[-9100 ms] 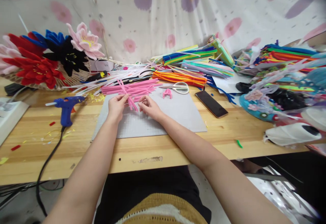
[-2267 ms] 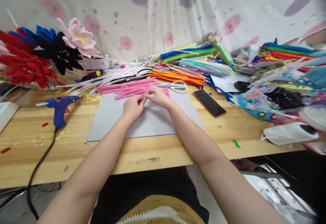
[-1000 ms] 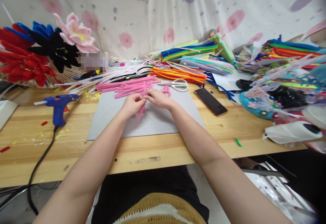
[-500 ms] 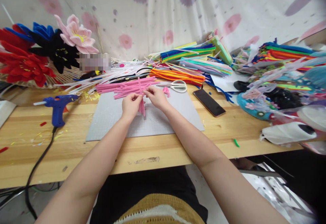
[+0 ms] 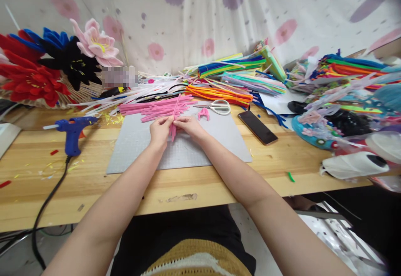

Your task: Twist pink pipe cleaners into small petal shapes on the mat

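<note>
Over the grey cutting mat (image 5: 125, 150), my left hand (image 5: 161, 130) pinches a few pink pipe cleaners (image 5: 173, 134) held together, their ends sticking out above and below the fingers. My right hand (image 5: 189, 126) meets it from the right, its fingertips closed on the same pink strips. Behind the hands lies a pile of loose pink pipe cleaners (image 5: 134, 108). A small bent pink piece (image 5: 204, 114) rests on the mat right of my right hand, beside white-handled scissors (image 5: 220, 107).
A blue glue gun (image 5: 72, 136) with a black cord lies at the left, near fabric-like flowers (image 5: 97, 44). A phone (image 5: 257, 127) is right of the mat. Orange pipe cleaners (image 5: 219, 95) and other coloured bundles line the back. A white roll (image 5: 354, 165) sits at the right.
My right hand has come down and closer to my left hand. The pink strips now lean to the right at the top, and the bent pink piece shows more fully.
</note>
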Motion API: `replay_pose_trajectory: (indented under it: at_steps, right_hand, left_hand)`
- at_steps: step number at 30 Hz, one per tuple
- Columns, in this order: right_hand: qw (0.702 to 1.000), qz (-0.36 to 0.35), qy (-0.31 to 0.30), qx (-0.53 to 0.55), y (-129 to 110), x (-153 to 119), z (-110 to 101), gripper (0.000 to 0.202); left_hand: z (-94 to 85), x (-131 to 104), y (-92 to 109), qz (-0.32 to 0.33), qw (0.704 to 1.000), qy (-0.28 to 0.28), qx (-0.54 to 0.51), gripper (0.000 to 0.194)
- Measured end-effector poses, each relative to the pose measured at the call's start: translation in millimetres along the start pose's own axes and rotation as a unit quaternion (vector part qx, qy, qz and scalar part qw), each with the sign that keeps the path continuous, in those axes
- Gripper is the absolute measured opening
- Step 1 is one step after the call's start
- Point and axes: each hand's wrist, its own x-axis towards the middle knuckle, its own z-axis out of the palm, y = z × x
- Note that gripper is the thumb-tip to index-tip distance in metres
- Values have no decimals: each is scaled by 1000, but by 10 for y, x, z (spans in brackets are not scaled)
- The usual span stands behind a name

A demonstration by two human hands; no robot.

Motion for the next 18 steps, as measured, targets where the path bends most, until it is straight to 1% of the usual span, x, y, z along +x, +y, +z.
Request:
replay_pose_trajectory:
  at_steps: [1, 2, 3, 4, 5, 6, 7, 8, 10, 11, 12, 14, 16, 18]
  right_hand:
    - [1000, 9, 9, 3, -11, -5, -2, 9]
    - [1000, 14, 16, -2, -26, -12, -8, 8]
    - [1000, 14, 19, -16, -43, -21, -20, 8]
    - [999, 9, 19, -38, -62, -34, -39, 10]
    - [998, 1, 15, -64, -82, -49, -65, 12]
    - [996, -7, 4, -91, -102, -69, -96, 14]
    - [993, -15, -10, -115, -122, -91, -132, 16]
    - [991, -20, -30, -131, -142, -115, -170, 17]
    - [984, -15, -93, -152, -182, -163, -243, 18]
    - [981, -14, -112, -159, -201, -183, -274, 18]
    - [979, -15, -114, -167, -218, -197, -299, 18]
    - [981, -21, -72, -177, -238, -203, -331, 17]
    - [984, -32, -11, -177, -234, -180, -337, 16]
    - [984, -40, 33, -171, -202, -138, -325, 16]
  left_hand:
    - [-13, 8, 1, 0, 1000, -16, 20, 11]
    - [-33, 16, 13, 15, 998, -26, 54, 14]
    - [-60, 26, 35, 47, 993, -25, 101, 17]
    - [-95, 36, 68, 93, 983, -21, 159, 19]
    - [-136, 48, 110, 165, 960, 3, 226, 21]
    - [-180, 60, 157, 235, 928, 21, 288, 24]
    - [-225, 73, 204, 289, 894, 6, 341, 27]
    - [-267, 87, 248, 329, 864, -23, 381, 27]
    - [-335, 116, 311, 379, 816, -77, 430, 23]
    - [-359, 130, 328, 392, 800, -98, 444, 19]
    - [-374, 142, 334, 399, 789, -111, 454, 15]
    - [-376, 154, 321, 396, 784, -113, 465, 13]
    - [-340, 138, 285, 365, 797, -100, 470, 16]
    - [-270, 88, 232, 306, 823, -97, 469, 18]
